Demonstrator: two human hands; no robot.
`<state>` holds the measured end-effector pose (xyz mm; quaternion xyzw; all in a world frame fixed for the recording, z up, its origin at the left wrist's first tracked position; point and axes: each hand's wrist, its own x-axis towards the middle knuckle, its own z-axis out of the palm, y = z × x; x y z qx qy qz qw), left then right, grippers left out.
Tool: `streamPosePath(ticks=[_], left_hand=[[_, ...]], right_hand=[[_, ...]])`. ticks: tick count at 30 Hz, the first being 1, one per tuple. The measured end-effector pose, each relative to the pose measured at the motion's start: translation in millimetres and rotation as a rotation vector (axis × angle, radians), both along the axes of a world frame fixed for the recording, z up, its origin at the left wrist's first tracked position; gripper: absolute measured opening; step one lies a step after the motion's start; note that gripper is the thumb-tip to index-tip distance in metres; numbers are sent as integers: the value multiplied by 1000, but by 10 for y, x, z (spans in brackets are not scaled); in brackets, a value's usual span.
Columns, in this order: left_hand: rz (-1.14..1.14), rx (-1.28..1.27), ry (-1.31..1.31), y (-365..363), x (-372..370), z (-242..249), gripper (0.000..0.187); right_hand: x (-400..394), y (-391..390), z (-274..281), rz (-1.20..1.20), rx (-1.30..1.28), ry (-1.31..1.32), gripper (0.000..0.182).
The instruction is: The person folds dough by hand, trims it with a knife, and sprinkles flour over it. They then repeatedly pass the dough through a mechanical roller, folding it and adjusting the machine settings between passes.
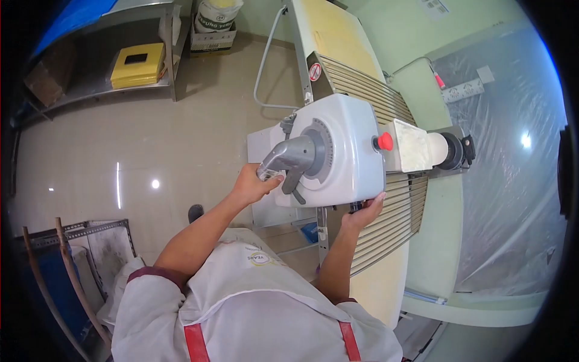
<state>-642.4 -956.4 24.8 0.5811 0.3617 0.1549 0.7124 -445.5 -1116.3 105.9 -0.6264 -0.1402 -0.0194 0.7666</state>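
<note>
In front of me stands a dough sheeter with a white, rounded housing [356, 145]. A grey lever [292, 155] with a bent arm sticks out of a round dial with scale marks [325, 148] on its side. My left hand [252, 184] is closed around the lever's end, with the thumb on top. At the housing's near lower edge, my right hand [363, 216] is closed at a small black knob [356, 207], its thumb up against the housing. Some fingers of the right hand are hidden. A red button [384, 142] sits on top of the housing.
Slatted metal guards [383, 229] flank the housing above a pale conveyor belt [377, 289]. A metal shelf [108, 96] holding a yellow package [137, 65] stands far left. A flour sack [216, 15] stands in a box behind. Clear plastic sheeting [506, 181] hangs at right.
</note>
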Motion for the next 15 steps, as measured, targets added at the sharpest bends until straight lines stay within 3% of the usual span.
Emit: streamPosePath(ticks=[3, 6, 10, 14, 15], left_hand=[[61, 188, -71, 29, -14, -35, 28], [-28, 347, -240, 245, -16, -125, 30], [-65, 342, -226, 280, -42, -93, 33], [-63, 320, -215, 239, -25, -141, 35], [-65, 323, -206, 249, -20, -128, 35]], right_hand=[[-53, 49, 37, -63, 15, 11, 43], [-43, 23, 6, -42, -21, -33, 48], [6, -32, -13, 32, -71, -48, 47], [-142, 93, 116, -197, -371, -474, 43], [-165, 118, 165, -146, -413, -625, 42]])
